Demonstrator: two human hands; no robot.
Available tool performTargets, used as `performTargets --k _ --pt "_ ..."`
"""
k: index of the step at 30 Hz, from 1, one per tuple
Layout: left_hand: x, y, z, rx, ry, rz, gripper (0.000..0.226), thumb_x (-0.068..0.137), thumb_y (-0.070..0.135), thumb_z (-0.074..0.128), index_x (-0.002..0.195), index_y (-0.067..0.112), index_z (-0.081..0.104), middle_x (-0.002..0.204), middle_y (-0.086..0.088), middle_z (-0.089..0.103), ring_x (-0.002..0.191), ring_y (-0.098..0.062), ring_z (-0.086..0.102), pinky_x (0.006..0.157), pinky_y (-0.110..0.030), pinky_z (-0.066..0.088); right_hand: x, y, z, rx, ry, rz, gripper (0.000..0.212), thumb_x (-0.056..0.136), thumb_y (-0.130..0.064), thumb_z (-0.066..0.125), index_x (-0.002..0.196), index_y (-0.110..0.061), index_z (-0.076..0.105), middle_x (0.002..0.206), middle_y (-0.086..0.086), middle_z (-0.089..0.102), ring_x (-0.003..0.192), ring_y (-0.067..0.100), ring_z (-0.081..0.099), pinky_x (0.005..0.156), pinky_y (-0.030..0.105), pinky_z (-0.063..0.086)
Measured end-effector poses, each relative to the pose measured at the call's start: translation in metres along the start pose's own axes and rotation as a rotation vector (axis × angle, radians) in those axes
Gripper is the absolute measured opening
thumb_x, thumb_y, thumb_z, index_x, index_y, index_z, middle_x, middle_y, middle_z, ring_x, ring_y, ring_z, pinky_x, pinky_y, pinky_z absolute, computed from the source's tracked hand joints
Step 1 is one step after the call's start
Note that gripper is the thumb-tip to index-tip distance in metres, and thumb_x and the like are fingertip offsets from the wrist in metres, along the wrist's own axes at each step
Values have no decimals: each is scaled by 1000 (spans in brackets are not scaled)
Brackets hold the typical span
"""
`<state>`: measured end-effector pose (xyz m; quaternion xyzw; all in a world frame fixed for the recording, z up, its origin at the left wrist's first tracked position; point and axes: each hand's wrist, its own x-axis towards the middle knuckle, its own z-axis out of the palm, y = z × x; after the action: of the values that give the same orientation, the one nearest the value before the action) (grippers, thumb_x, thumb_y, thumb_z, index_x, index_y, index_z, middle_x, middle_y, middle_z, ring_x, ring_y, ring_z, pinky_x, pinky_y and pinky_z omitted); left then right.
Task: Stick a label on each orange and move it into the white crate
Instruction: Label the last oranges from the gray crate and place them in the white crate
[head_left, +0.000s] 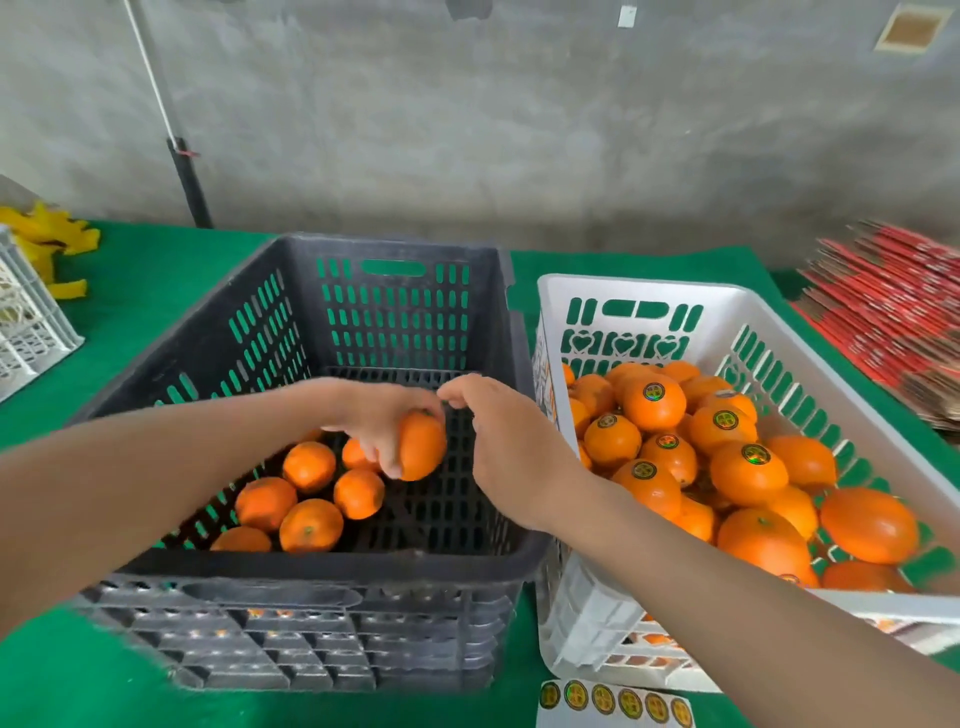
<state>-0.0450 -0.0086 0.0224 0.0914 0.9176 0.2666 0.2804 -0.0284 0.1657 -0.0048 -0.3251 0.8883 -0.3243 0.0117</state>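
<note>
Over the black crate (156, 358), the left hand (371, 421) grasps an orange (423, 449); the right hand (506, 441), grasp unclear, hovers just beside it.

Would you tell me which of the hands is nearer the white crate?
Right. The right hand is beside the white crate; the left hand grips an orange farther across the black crate.

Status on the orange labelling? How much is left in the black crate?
Mostly done: the white crate holds a heap of oranges, many showing round labels. In hand: the left hand grips one orange over the black crate, with the right hand close by its top; any label there is hidden. Left: about six loose oranges in the black crate, and the label sheet in front.
</note>
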Motion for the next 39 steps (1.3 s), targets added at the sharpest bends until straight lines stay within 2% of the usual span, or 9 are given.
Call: performTargets --k 9,14,17,22,28,31,34,36,39 --pt "-70 -14 22 -619 229 326 77 50 9 86 109 43 50 113 4 60 96 -21 65 72 -31 53 -29 -10 -19 337 71 -112 67 83 -7 64 138 -25 31 137 -4 42 118 3 41 98 24 41" --pt "-101 32 64 -923 280 350 77 54 -8 79 112 29 47 122 -10 52 97 -33 66 74 -39 57 -75 -25 -24 288 141 -274 75 75 -22 76 136 -28 33 133 -14 40 118 0 43 93 20 44" --pt "-111 57 87 -1112 236 346 99 39 18 97 125 16 47 122 -15 59 104 -38 64 76 -39 58 -104 -25 -34 322 194 -266 75 74 -23 78 134 -30 34 131 -19 42 114 -1 45 89 22 48" --pt "-110 87 126 -1113 69 333 92 53 52 86 130 14 53 126 -21 60 115 -40 58 92 -45 53 -147 -17 -50 392 175 -182 66 68 -39 73 123 -43 36 119 -30 44 105 -8 47 78 14 47" --pt "-95 97 168 -1008 50 249 98 48 67 80 128 16 53 118 -19 63 96 -28 66 78 -32 55 -171 16 -52 472 27 49 56 65 -44 76 111 -40 43 106 -16 56 92 1 58 74 21 51" --pt "-88 99 191 -830 96 247 96 51 44 91 132 38 39 126 -8 53 98 -23 67 80 -32 55 -177 39 -43 511 -115 173 48 76 -36 75 116 -29 51 109 -5 61 96 12 62 84 33 54" --pt "-71 104 218 -672 289 162 78 63 8 86 120 42 46 120 1 55 92 -14 67 76 -32 58 -189 53 -32 555 -196 214 26 83 -34 69 105 -29 57 94 -4 66 77 7 65 68 23 54" --pt "-60 101 237 -796 364 66 67 65 2 83 114 34 51 110 -7 61 79 -22 71 65 -32 59 -197 64 -26 552 -251 292 14 87 -40 62 97 -30 60 80 -6 68 65 4 65 62 17 52" --pt "-48 86 264 -1052 401 -99 63 66 5 84 114 28 50 102 -13 65 74 -33 71 64 -35 59 -214 93 -18 538 -297 566 34 93 -41 50 99 -10 64 76 3 67 62 13 60 62 24 50"
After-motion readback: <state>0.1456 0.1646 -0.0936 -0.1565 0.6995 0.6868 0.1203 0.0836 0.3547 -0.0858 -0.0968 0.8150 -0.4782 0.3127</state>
